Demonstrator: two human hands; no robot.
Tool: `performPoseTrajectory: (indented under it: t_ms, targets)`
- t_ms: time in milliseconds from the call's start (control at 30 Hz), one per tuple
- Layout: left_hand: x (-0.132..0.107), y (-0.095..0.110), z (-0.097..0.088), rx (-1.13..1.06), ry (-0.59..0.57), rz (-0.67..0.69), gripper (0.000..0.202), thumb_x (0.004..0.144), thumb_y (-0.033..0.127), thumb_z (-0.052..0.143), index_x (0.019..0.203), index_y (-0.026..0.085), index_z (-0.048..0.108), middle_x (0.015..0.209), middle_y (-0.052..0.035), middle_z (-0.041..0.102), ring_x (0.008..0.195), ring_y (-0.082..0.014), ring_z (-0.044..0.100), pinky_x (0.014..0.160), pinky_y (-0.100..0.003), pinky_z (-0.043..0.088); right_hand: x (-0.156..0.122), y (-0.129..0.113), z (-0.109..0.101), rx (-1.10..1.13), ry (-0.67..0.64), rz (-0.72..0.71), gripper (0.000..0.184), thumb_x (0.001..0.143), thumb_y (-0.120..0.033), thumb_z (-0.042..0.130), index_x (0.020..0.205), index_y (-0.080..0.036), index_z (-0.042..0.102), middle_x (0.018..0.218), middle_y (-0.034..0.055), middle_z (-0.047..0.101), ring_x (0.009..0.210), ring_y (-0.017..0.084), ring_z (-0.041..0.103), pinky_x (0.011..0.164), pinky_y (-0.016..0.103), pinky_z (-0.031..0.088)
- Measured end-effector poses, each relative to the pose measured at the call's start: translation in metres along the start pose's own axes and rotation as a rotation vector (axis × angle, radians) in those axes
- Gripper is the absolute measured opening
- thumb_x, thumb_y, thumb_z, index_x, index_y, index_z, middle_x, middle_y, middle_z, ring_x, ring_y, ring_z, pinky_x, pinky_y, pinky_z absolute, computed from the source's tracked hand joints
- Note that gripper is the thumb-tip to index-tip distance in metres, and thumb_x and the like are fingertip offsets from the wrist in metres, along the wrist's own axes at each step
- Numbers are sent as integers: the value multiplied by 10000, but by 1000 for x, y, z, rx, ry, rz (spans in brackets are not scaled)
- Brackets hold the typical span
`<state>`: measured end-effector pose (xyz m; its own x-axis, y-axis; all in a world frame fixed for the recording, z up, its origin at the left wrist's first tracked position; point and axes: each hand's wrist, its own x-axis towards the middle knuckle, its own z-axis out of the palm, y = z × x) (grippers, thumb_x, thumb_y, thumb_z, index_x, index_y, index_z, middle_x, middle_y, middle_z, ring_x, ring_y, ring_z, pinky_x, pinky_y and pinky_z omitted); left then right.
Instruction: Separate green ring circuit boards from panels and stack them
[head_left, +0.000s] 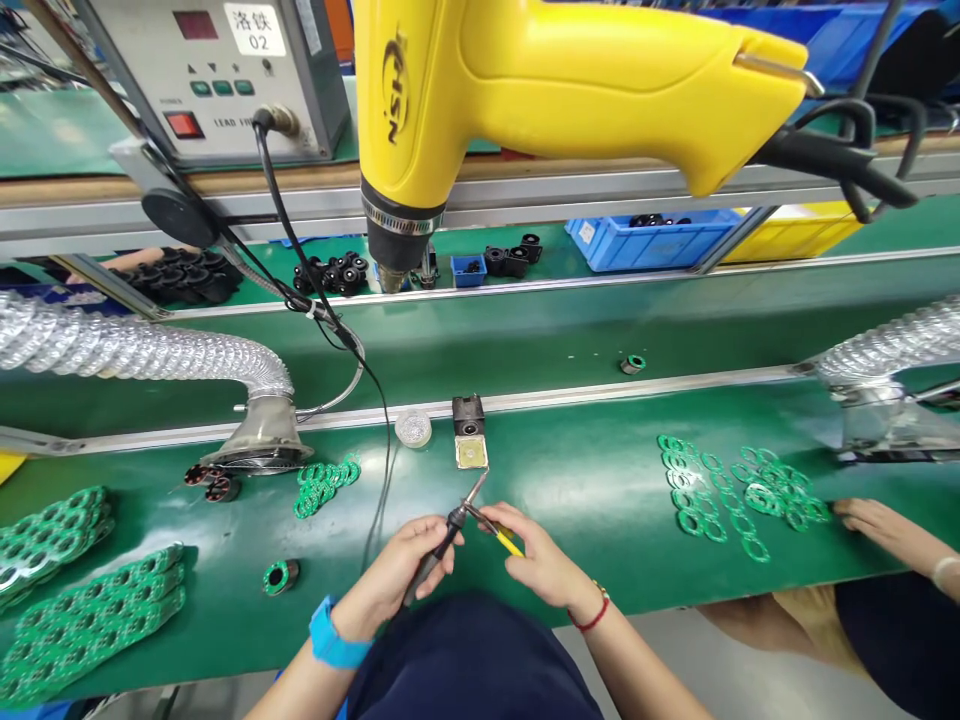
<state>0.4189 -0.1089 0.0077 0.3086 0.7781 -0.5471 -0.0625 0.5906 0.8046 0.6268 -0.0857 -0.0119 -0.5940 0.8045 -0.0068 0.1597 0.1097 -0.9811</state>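
Observation:
My left hand [401,565] is closed around the dark handle of a soldering iron [430,570], whose metal shaft points up and to the right. The iron's tip is near the lower right corner of a pale yellow sponge [472,452] in a small stand with a black back part [469,412]. In my right hand [546,565] are yellow-handled pliers [508,542], gripped with the fingers closed. Their dark jaws reach the iron's shaft just above the handle; whether they clamp it, I cannot tell. A black cable [388,430] hangs beyond my left hand.
A yellow heat gun [585,90] hangs overhead beside a soldering station [217,90]. Fume hoods [262,430] stand left and right. Green circuit rings [326,485], green board panels [97,620], a wound coil [280,577] and a round dish [413,428] lie around. Another person's hand [874,525] is at right.

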Motion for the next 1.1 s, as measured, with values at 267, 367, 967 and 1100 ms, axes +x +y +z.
performPoseTrajectory:
  t_ms: [267,367,967,1100]
  targets:
    - [10,-7,1,30,159,47,525,658,642,562,824,150,488,655,8,526,374,-50,344,359,-208,196,0,20,-7,56,11,136,686,587,-99,418,1269,-158,448,1248,128,490,1211,243,456,1083,460,269]
    - [15,-16,4,275,319,187,388,688,539,562,742,175,437,623,31,442,517,-88,394,481,-219,307,2,20,-5,36,-2,149,690,587,-101,420,1275,-151,453,1264,133,477,1222,245,449,1090,467,260]
    - [12,-16,9,604,477,340,159,779,337,520,783,180,493,737,-13,525,697,-146,470,660,-265,356,3,13,10,23,61,152,609,573,-102,408,1168,-143,532,1094,107,548,1062,231,542,1015,430,373]
    - [8,-6,2,134,59,23,443,719,579,530,808,145,532,578,9,492,386,-74,330,397,-231,222,1,10,9,77,62,68,593,560,-104,386,1131,-143,542,1049,94,546,1020,219,559,982,407,403]
